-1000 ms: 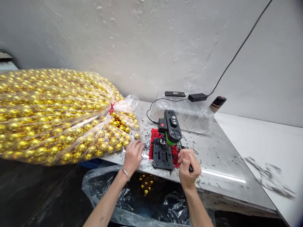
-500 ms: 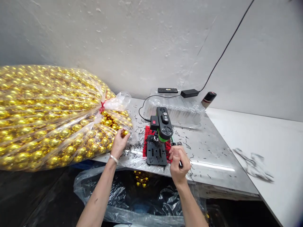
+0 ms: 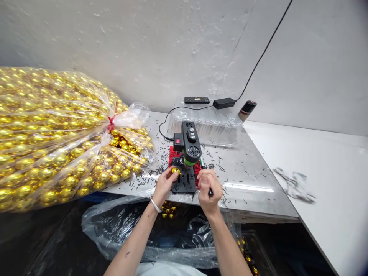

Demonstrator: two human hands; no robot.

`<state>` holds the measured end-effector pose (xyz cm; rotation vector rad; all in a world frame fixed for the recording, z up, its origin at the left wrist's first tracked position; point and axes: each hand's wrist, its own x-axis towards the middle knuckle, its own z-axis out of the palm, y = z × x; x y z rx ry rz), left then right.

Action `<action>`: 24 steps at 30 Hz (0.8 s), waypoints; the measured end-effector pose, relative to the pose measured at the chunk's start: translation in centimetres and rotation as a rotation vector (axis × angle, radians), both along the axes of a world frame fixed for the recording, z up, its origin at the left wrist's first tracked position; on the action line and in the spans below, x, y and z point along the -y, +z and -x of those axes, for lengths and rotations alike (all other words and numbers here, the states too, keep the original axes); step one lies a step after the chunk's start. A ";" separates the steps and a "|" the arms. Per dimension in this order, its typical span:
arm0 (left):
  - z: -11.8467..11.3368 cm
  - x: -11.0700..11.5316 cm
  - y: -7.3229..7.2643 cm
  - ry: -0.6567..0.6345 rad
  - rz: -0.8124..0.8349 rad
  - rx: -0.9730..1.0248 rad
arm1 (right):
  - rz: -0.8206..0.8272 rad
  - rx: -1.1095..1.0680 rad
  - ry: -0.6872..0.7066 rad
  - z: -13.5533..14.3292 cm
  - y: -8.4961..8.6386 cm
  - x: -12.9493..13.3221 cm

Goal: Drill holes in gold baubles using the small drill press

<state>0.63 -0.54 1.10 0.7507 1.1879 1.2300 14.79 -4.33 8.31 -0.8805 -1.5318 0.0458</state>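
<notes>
Between the thumb and fingers of my left hand (image 3: 163,188) is a shiny gold ball (image 3: 175,171), held over the left part of a black slotted base plate (image 3: 183,183). Above that plate stands a small black and green bench drill press (image 3: 192,143), with a red switch on its side box. My right hand (image 3: 209,190) is closed around the black-gripped lever (image 3: 211,192) at the right of the machine. A red mat (image 3: 173,153) covered in black shavings lies under the base. The tip of the drill is hidden behind the machine's head.
A big clear bag of gold balls (image 3: 57,142) fills the left. An open plastic bag (image 3: 115,226) with gold balls hangs below the table edge. Behind the machine lie a clear plastic tray (image 3: 207,128) and a black power adapter (image 3: 224,103). White gloves (image 3: 296,184) rest at right.
My left hand has carried the gold ball rightward from beside the big bag to the base plate. My right hand stays on the lever. The whole view has shifted slightly.
</notes>
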 end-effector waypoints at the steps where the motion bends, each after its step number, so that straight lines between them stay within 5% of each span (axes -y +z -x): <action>1: -0.3 -0.1 -0.2 -0.031 -0.060 -0.129 | 0.005 0.003 -0.001 0.0 0.0 0.0; 5: -0.8 -0.1 -0.8 -0.121 -0.299 -0.697 | 0.014 0.013 0.000 -0.1 -0.3 0.1; 8: -0.9 0.0 -1.0 -0.130 -0.449 -0.931 | 0.020 0.021 0.000 -0.2 -0.3 0.2; 16: -1.3 -0.4 -2.5 -0.099 -0.609 -0.990 | -0.005 0.027 0.012 -0.2 -1.1 0.1; 24: -1.3 -0.3 -2.9 -0.094 -0.608 -0.960 | -0.065 0.118 -0.020 -0.6 -4.0 -0.3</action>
